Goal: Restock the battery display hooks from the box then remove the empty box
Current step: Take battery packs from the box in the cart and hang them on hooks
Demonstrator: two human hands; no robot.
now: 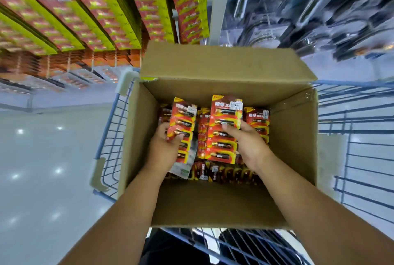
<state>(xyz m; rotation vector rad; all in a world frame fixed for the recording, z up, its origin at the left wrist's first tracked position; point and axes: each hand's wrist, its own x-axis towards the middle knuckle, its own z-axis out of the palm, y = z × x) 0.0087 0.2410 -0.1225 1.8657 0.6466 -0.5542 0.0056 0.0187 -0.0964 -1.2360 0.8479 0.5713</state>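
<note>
An open cardboard box (294,136) sits in a blue wire cart, with red battery packs (259,123) lying in its bottom. Both of my hands are down inside the box. My left hand (163,147) grips a stack of red battery cards (183,124) at its left edge, thumb across the front. My right hand (248,143) holds another stack of battery cards (226,119), fingers curled over its right side and thumb on its face. The display hooks (89,25) at upper left carry rows of red and yellow battery packs.
The blue wire cart (110,134) surrounds the box, its rails to the left, right and near side. The box's far flap (223,62) stands open toward the shelves. Grey packaged goods (309,8) hang at upper right. Glossy floor (42,158) lies to the left.
</note>
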